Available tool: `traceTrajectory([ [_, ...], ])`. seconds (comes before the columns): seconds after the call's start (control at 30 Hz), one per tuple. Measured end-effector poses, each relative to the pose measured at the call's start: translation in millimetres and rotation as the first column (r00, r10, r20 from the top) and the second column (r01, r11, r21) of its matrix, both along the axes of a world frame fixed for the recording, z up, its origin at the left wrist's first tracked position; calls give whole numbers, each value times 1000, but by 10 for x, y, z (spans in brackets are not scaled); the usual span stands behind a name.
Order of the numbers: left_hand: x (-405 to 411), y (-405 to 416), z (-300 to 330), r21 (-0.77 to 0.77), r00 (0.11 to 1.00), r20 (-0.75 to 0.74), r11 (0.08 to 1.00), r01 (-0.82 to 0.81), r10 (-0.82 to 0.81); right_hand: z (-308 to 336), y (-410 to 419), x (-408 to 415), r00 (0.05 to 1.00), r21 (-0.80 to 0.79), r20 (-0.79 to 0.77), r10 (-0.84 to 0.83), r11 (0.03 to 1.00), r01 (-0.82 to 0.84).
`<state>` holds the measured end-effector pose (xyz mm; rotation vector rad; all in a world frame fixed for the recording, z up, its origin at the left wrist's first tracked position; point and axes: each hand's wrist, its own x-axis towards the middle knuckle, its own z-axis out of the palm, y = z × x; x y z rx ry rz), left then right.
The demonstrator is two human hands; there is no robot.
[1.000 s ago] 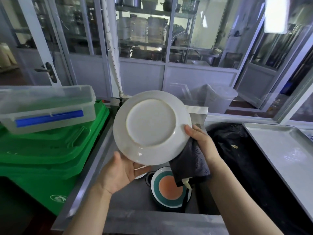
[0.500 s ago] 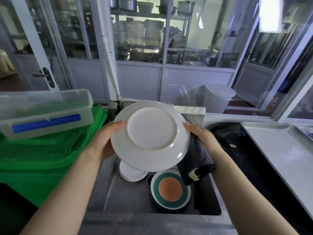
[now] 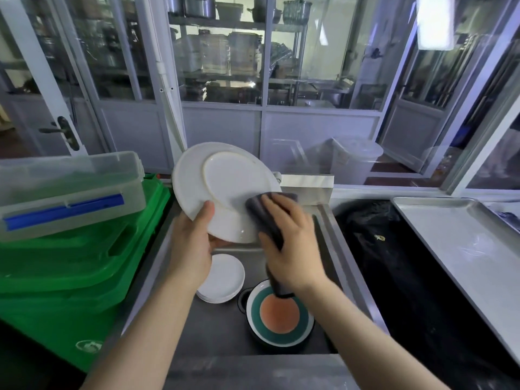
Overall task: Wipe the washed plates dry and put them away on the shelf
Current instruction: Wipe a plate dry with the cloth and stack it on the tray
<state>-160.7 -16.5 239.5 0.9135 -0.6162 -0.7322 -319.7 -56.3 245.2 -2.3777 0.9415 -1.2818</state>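
I hold a white plate tilted above the sink, its underside toward me. My left hand grips its lower left rim, thumb on the underside. My right hand presses a dark cloth against the plate's lower right part; the cloth's tail hangs down past my wrist. In the metal sink below lie a stack of small white plates and a plate with a teal ring and orange centre.
Green bins stand at the left with a clear lidded box on top. A black bag and a metal tray lie on the right. Glass partitions with shelves of pots rise behind the sink.
My left hand shifted from the plate's left edge to its lower rim. My right hand came round from the right rim onto the underside with the cloth. The plate tilted leftward.
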Motion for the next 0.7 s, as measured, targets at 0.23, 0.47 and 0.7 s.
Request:
traceTrajectory([
  [0.23,-157,78,-133,100,999,2,994,-42,42,-44,284,200,983,-223,-31,183,957,-186],
  [0.47,-21,212,-105,29,989,-145,999,-16,20,-55,-204,-176,992,56,15,-125,991,124],
  [0.7,-261,238,-220,104,989,123,992,64,-77,-44,74,-73,992,-237,-111,55,968,-80],
])
